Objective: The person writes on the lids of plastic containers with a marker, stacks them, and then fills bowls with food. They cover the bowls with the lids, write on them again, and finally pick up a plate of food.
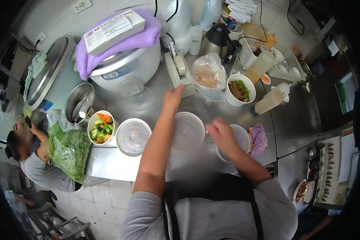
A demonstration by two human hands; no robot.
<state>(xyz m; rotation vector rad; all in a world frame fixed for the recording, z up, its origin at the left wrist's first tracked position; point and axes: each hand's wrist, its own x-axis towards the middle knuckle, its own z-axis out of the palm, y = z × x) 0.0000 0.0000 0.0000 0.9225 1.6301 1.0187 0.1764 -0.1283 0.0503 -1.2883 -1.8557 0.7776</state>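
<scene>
My left hand (pixel 173 97) is at the near end of a white tape dispenser (pixel 176 66), fingers closed against its side. A roll of clear tape sits in the dispenser. My right hand (pixel 221 134) is closed and a little blurred, with a small pale bit at its fingertips that I cannot make out. Beneath it is a white round container (pixel 241 138), partly hidden by the hand and forearm. Between my arms stands a container with a translucent lid (pixel 188 131). Left of my left forearm is another lidded container (pixel 134 137).
An uncovered bowl of broccoli and carrots (pixel 101 128) stands left; a bowl of greens and meat (pixel 240 91) stands back right. Behind are a large cooker (pixel 128 68), a bagged food packet (pixel 209 74) and squeeze bottles (pixel 268 102). A purple cloth (pixel 258 139) lies right. Another person (pixel 48 168) is at left.
</scene>
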